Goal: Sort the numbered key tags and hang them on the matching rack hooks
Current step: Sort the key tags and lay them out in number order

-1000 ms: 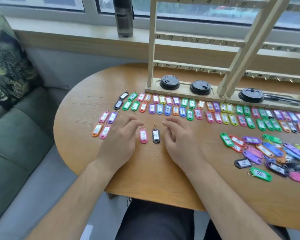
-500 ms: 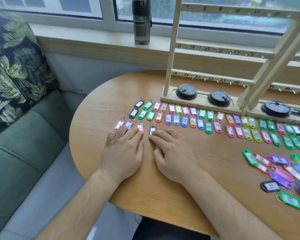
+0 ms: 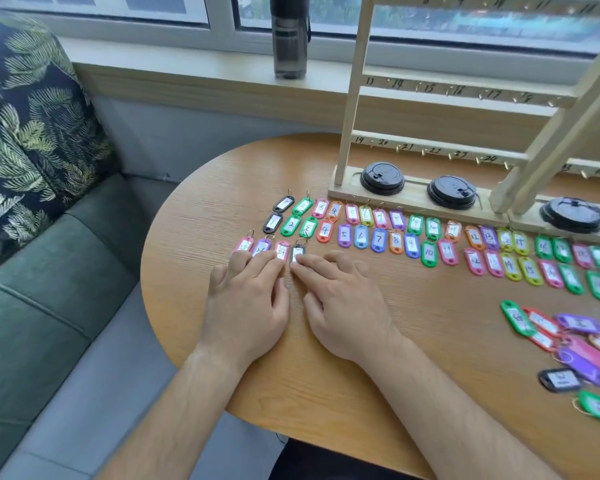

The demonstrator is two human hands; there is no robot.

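Two rows of coloured numbered key tags (image 3: 378, 233) lie in order across the wooden table (image 3: 413, 358), in front of the wooden hook rack (image 3: 426, 147). Below their left end sits a short third row: a pink tag, a purple tag, a pink tag (image 3: 282, 251) and a black tag (image 3: 297, 252). My left hand (image 3: 246, 303) lies flat, fingertips pressing the purple and pink tags. My right hand (image 3: 343, 299) lies flat beside it, index fingertip on the black tag. A loose heap of unsorted tags (image 3: 582, 344) is at the right.
Three black cup lids (image 3: 381, 178) sit on the rack's base. A dark bottle (image 3: 290, 36) stands on the window sill. A green sofa (image 3: 49, 289) with a leaf-print cushion (image 3: 32, 126) runs along the table's left edge.
Both hands slid the pink and black tags away from me and leftward, up into the short third row. The camera view shifted left.
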